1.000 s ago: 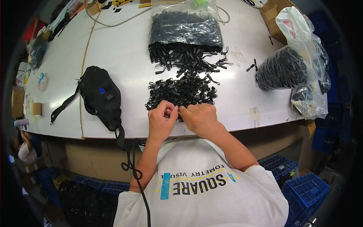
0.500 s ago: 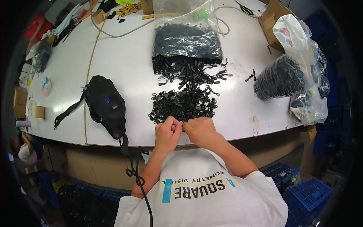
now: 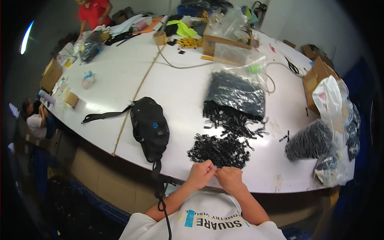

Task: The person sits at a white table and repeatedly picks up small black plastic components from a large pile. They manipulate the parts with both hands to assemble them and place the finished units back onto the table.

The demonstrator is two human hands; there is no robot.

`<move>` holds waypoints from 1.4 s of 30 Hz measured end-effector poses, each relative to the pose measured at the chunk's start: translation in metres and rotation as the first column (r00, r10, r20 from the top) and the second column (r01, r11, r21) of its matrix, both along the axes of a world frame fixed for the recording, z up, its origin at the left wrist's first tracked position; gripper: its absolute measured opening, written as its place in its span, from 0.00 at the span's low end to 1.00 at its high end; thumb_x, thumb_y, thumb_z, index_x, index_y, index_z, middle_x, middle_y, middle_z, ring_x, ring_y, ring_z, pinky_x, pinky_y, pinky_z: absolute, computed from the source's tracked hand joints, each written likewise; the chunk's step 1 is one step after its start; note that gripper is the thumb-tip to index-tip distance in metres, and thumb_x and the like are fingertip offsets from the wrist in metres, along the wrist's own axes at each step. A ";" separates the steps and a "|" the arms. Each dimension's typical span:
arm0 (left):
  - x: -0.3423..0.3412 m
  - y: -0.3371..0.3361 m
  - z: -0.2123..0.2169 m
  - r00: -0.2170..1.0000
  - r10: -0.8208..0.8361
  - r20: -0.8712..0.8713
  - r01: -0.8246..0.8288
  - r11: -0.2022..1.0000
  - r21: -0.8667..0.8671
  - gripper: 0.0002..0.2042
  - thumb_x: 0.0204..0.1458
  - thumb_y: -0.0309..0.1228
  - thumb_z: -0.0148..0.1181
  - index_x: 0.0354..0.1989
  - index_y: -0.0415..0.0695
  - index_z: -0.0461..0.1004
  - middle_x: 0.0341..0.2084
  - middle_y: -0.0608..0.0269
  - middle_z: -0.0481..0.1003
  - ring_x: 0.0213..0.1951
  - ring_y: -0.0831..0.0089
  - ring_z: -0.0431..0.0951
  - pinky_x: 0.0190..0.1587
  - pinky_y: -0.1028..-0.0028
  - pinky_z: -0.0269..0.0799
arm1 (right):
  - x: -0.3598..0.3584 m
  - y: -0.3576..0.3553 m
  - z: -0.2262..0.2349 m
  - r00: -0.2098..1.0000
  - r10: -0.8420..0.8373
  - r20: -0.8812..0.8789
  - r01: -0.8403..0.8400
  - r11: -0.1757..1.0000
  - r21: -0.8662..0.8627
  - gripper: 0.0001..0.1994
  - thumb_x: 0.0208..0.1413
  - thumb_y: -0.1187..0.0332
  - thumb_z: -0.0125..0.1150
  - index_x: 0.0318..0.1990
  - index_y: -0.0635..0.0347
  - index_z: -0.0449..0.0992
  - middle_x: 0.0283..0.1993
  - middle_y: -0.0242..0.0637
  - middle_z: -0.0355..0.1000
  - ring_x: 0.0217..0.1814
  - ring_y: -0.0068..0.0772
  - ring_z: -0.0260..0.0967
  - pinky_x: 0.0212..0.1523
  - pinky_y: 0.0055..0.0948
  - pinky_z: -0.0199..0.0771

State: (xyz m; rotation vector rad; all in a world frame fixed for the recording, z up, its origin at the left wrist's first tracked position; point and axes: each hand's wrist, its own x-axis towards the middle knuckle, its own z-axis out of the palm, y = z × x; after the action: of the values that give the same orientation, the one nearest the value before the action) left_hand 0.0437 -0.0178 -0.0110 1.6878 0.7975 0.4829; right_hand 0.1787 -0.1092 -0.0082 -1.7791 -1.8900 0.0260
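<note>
My left hand (image 3: pixel 202 173) and my right hand (image 3: pixel 231 178) meet at the table's near edge, thumbs and fingers pinched together. Whatever lies between the fingertips is too small and covered to make out. Just beyond them is a heap of small black pieces (image 3: pixel 220 150), apparently plastic. Behind that heap, black cord-loop pulls (image 3: pixel 236 125) spill from the mouth of a clear plastic bag (image 3: pixel 237 93) packed with more dark pieces.
Left of the heap lies a black mesh pouch (image 3: pixel 150 128) with a strap. Filled plastic bags (image 3: pixel 310 140) and a cardboard box (image 3: pixel 318 82) line the right side. Scissors (image 3: pixel 293 67) rest farther back. One person in red (image 3: pixel 95 14) stands at the far left; another person (image 3: pixel 38 122) is at left.
My view has tilted up and turned left, so the table appears lower and farther right, and the person in red has come into view. Both hands stay pinched together beside the heap.
</note>
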 end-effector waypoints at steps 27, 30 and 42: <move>0.002 -0.004 0.000 1.000 0.030 -0.005 -0.029 0.998 0.052 0.08 0.51 0.30 0.60 0.24 0.39 0.72 0.09 0.65 0.68 0.13 0.80 0.67 0.18 0.76 0.62 | -0.009 -0.004 0.012 0.996 -0.084 -0.024 0.077 0.975 -0.208 0.07 0.53 0.66 0.58 0.28 0.59 0.73 0.21 0.35 0.70 0.19 0.36 0.71 0.18 0.34 0.68; 0.005 0.001 0.005 0.996 0.035 0.087 -0.037 0.999 0.012 0.10 0.54 0.31 0.58 0.26 0.38 0.73 0.09 0.67 0.68 0.13 0.82 0.66 0.17 0.77 0.60 | -0.010 0.000 0.013 0.987 -0.149 -0.052 0.145 0.987 -0.073 0.06 0.52 0.66 0.60 0.30 0.59 0.74 0.22 0.34 0.70 0.20 0.34 0.70 0.19 0.32 0.68; 0.002 0.020 -0.020 0.956 -0.138 0.258 0.228 0.904 -0.362 0.13 0.59 0.32 0.52 0.25 0.38 0.73 0.13 0.67 0.70 0.17 0.82 0.69 0.19 0.79 0.64 | 0.007 0.000 0.028 0.998 0.052 -0.034 -0.054 0.995 -0.078 0.10 0.49 0.64 0.64 0.23 0.55 0.71 0.19 0.32 0.67 0.19 0.34 0.69 0.20 0.33 0.67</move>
State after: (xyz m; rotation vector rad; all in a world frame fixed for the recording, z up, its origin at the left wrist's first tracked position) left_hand 0.0459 0.0025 -0.0305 1.2934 0.5177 0.3500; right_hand 0.1855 -0.1089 0.0195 -1.7692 -1.9372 0.1500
